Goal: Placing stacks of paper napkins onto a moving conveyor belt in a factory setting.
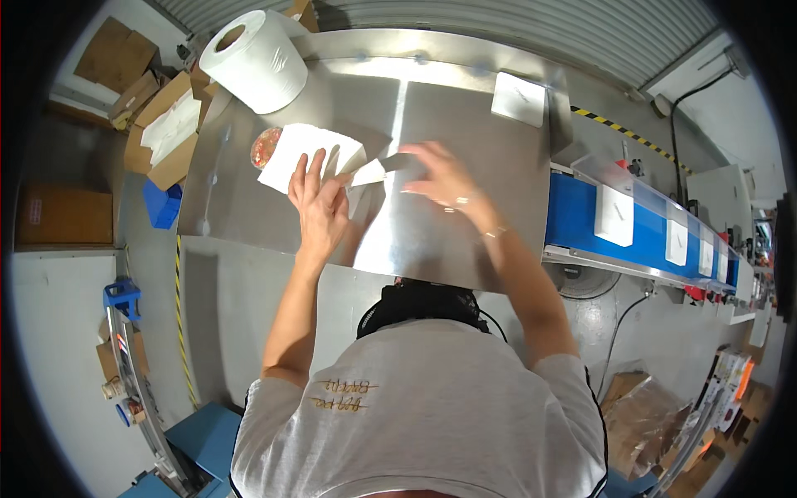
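My left hand [320, 199] lies flat with fingers spread on a stack of white paper sheets [303, 153] on the steel table [465, 241]. The sheets partly cover a round clear container with red contents [262, 148]. A small white paper piece [369, 173] sticks out between my hands. My right hand [444, 178] hovers just to its right, blurred by motion, fingers apart, with nothing clearly held in it.
A large white paper roll [253, 60] stands at the table's far left corner and a white square box [519, 98] at the far right. A blue conveyor [573, 216] on the right carries white boxes [616, 214]. Cardboard boxes [158, 124] and a blue bin [162, 203] sit on the left.
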`<action>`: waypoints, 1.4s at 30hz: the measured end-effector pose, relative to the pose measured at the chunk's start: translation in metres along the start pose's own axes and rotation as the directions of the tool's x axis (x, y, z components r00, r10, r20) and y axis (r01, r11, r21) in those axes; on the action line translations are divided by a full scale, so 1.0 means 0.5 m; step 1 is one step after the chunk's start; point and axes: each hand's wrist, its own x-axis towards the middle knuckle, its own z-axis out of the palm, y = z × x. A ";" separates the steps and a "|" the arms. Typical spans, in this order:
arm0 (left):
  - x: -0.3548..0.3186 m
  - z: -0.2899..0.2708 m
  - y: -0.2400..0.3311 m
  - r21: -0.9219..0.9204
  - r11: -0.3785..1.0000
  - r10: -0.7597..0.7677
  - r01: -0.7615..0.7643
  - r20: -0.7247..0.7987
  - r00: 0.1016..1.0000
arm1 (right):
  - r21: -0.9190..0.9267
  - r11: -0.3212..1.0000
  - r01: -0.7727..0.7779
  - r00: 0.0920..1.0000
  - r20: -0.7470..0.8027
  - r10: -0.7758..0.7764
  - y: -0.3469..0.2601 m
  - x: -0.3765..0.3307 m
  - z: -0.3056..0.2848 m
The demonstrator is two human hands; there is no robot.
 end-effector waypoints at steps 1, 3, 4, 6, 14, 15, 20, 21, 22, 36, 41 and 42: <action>0.005 0.002 -0.002 -0.004 1.000 0.011 -0.011 0.027 1.000 | 0.001 0.992 0.129 0.991 -0.037 -0.129 0.018 0.032 0.048; 0.011 -0.006 0.000 -0.023 1.000 0.005 -0.004 0.047 0.999 | -0.010 0.969 0.246 0.966 -0.076 -0.246 0.030 0.065 0.079; 0.016 -0.012 0.006 -0.041 0.999 -0.008 0.010 0.039 0.999 | 0.008 0.971 0.240 0.968 -0.074 -0.239 0.033 0.069 0.077; 0.011 -0.020 -0.012 -0.005 0.999 -0.034 0.034 0.042 0.999 | 0.018 0.975 0.222 0.973 -0.068 -0.220 0.046 0.040 0.059; 0.006 -0.023 -0.027 0.029 0.997 -0.072 0.071 0.040 0.997 | 0.340 0.784 -0.520 0.609 -0.496 0.619 0.209 -0.236 -0.200; 0.010 -0.018 -0.023 0.019 0.998 -0.068 0.068 0.042 0.997 | 0.228 0.779 -0.584 0.573 -0.564 0.594 0.253 -0.280 -0.246; 0.006 -0.021 -0.029 0.024 0.998 -0.067 0.066 0.014 0.998 | -0.412 0.237 -0.880 0.474 -0.798 0.373 0.259 -0.334 -0.334; 0.005 -0.016 -0.029 0.010 0.995 -0.095 0.095 0.018 0.995 | -0.506 0.104 -0.856 0.516 -0.827 0.223 0.214 -0.307 -0.309; 0.008 -0.012 -0.024 -0.001 0.996 -0.093 0.093 0.013 0.996 | -0.485 0.324 -0.813 0.575 -0.758 0.309 0.195 -0.281 -0.305; 0.017 -0.031 -0.059 0.035 0.997 -0.069 0.068 0.031 0.997 | 0.523 0.817 -0.243 0.966 0.053 0.254 0.028 0.002 0.034; 0.021 -0.036 -0.055 0.059 0.995 -0.079 0.076 0.048 0.996 | 0.250 0.866 -0.433 0.717 -0.486 0.499 0.209 -0.191 -0.105; 0.016 -0.039 -0.056 0.059 0.995 -0.088 0.085 0.044 0.995 | 0.252 0.814 -0.523 0.671 -0.467 0.575 0.239 -0.232 -0.148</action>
